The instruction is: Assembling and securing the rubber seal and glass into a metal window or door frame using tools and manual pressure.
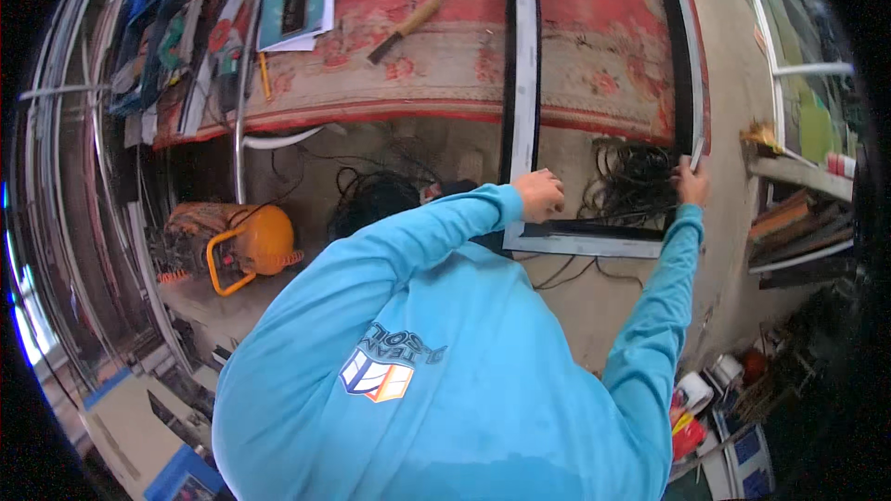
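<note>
A long rectangular frame with white faces and black edges lies over the table and reaches toward me past its near edge. My left hand is at the inner edge of its left bar, near the lower left corner. The fingers there are curled in, and what they may hold is hidden. Beside the right bar, my right hand is closed on a thin flat grey strip that points away from me. The strip's exact kind is too small to tell.
A red floral cloth covers the table, bearing a wooden-handled tool, papers and a dark phone-like object. Coiled black cable shows through the frame. An orange compressor stands left. Metal profiles line the left side.
</note>
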Tool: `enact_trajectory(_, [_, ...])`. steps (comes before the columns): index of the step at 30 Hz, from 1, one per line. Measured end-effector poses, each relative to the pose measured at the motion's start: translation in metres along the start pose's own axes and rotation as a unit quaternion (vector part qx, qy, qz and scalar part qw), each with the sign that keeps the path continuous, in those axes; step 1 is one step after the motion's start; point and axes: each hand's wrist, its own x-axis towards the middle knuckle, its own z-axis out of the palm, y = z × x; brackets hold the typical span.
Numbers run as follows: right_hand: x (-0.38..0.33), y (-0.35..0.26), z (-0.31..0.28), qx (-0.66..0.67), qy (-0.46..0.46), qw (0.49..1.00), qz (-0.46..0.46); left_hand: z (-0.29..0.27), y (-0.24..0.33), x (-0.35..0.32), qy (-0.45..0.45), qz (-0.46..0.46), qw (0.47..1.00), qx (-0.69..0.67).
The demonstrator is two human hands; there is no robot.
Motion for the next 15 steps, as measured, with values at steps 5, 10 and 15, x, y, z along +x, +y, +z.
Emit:
enact_trajectory(5, [-0.015, -0.095, 0.116, -0.047, -0.162, 0.978, -0.122, -0.054, -0.057, -0.039, 0.385, -0.07, 0.92, -0.016])
enact_trajectory(10, [-0.024, -0.154, 0.195, -0.066, -0.22, 0.96, -0.162, -0.119, -0.161, -0.088, 0.368, -0.403, 0.827, 0.138])
enact_trajectory(15, [-0.039, -0.167, 0.208, -0.207, -0.164, 0.957, -0.115, -0.156, -0.237, -0.112, 0.37, -0.492, 0.768, 0.177])
